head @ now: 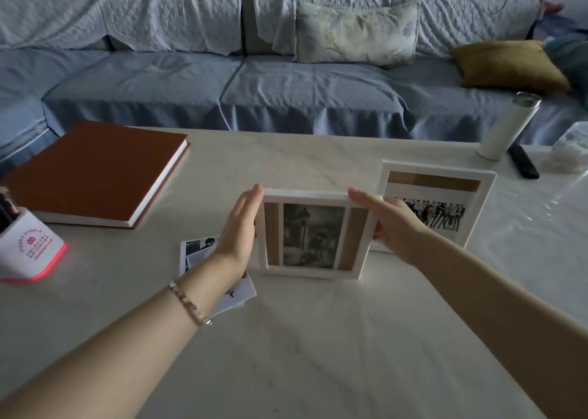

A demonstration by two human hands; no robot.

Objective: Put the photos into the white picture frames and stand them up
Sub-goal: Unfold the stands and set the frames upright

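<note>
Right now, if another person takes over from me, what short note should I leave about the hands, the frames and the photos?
Left hand: open, flat against the left side of the front frame.
Right hand: open, flat against its right side.
Front frame: upright on the table, black-and-white photo inside.
Second frame: stands behind it to the right, group photo inside.
Loose photos: flat on the table under the left wrist.
Done: two frames filled.
Left: release the front frame and check that it stands alone. No further empty frame is in view.
</note>
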